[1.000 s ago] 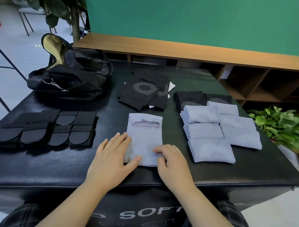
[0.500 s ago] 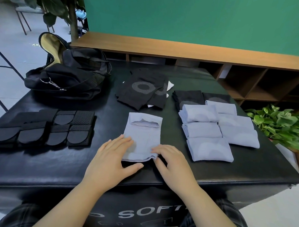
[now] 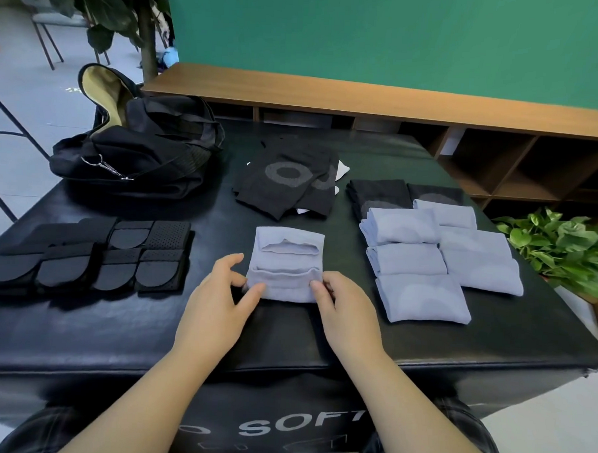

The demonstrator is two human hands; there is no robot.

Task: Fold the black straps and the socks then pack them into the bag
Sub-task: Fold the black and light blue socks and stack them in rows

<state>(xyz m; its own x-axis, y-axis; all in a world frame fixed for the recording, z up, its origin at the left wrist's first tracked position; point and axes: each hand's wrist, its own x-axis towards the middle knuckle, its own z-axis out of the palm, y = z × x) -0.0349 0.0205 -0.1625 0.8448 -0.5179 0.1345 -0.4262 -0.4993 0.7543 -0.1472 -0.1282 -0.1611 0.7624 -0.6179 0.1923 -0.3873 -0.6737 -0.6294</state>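
A light blue sock (image 3: 286,260) lies in the middle of the black padded table (image 3: 320,337), its near end rolled up toward the cuff. My left hand (image 3: 224,298) pinches the left side of that fold and my right hand (image 3: 342,307) pinches the right side. Several folded light blue socks (image 3: 426,262) sit in a group to the right, with folded black socks (image 3: 378,192) behind them. Unfolded black socks (image 3: 289,181) lie at the centre back. Folded black straps (image 3: 94,255) are lined up at the left. The open black bag (image 3: 140,151) rests at the back left.
A wooden shelf unit (image 3: 432,112) runs behind the table under a green wall. A leafy potted plant (image 3: 564,248) stands off the table's right edge. A larger plant (image 3: 122,13) and a chair are at the back left.
Both hands have lifted the sock's near end and rolled it forward, so the sock is now shorter. The hands went from lying flat on it to pinching the fold.
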